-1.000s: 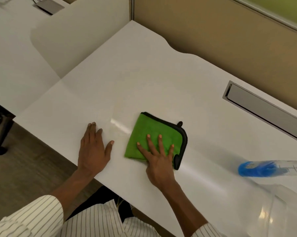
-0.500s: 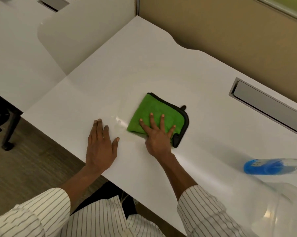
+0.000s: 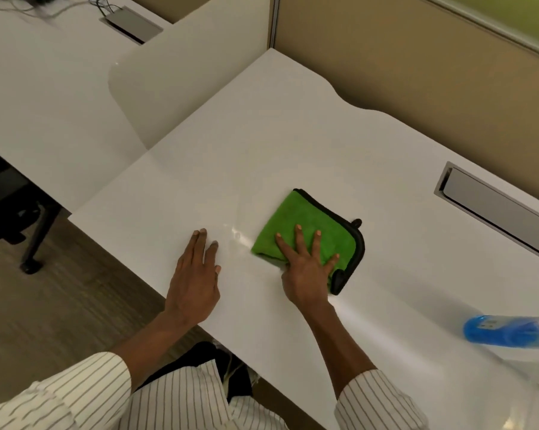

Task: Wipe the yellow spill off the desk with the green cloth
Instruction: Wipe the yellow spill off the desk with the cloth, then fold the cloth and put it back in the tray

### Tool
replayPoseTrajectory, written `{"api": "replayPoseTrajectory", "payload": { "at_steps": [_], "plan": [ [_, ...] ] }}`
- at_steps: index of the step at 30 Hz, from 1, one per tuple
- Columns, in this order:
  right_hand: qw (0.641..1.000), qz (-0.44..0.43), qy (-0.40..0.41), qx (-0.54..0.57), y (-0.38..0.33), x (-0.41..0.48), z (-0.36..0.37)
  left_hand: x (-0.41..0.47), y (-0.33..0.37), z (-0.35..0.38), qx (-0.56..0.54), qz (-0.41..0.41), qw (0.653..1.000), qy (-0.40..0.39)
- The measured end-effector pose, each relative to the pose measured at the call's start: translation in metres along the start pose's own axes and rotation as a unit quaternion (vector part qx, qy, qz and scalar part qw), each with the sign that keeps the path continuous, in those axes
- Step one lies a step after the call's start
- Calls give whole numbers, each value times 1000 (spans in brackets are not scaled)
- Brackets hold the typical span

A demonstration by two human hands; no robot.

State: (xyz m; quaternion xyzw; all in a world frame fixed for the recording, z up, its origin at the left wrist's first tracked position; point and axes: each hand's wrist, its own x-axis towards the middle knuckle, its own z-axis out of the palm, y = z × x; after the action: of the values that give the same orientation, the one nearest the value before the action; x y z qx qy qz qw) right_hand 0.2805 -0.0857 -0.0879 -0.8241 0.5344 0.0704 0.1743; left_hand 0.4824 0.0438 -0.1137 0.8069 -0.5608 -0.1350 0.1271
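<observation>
A folded green cloth (image 3: 305, 225) with a black edge lies on the white desk (image 3: 293, 144). My right hand (image 3: 305, 268) presses flat on the cloth's near part with its fingers spread. My left hand (image 3: 196, 280) rests flat on the bare desk, left of the cloth, near the front edge. Between the two hands a small wet, shiny streak (image 3: 238, 235) shows on the surface. I see no clear yellow colour on the desk.
A bottle with blue liquid (image 3: 507, 330) lies on its side at the right edge. A grey cable slot (image 3: 491, 209) is set into the desk at the back right. Tan partition walls stand behind. A second desk lies to the left, floor below.
My right hand has slid the cloth away from the front edge, toward the back of the desk. My left hand has stayed flat in about the same place.
</observation>
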Motion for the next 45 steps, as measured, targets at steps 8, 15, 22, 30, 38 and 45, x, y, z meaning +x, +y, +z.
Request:
{"api": "replayPoseTrajectory", "payload": {
  "at_steps": [8, 15, 22, 30, 38, 45],
  "plan": [
    [994, -105, -24, -35, -48, 35, 4, 2, -27, -7, -29, 52, 998, 17],
    [973, -220, -57, -35, -17, -45, 21, 8, -37, -8, -54, 60, 996, 42],
    [989, -137, -54, 9, 13, -109, 21, 17, -25, -15, 3, 60, 998, 37],
    [953, 114, 61, 274, 8, -131, -16, 26, 5, -26, -43, 129, 991, 0],
    [815, 215, 96, 530, 22, -141, -114, 39, 66, -43, -336, 15, 936, -106],
    [593, 187, 116, 774, 46, -166, -151, 57, 128, -65, -535, -105, 724, -423]
  ]
}}
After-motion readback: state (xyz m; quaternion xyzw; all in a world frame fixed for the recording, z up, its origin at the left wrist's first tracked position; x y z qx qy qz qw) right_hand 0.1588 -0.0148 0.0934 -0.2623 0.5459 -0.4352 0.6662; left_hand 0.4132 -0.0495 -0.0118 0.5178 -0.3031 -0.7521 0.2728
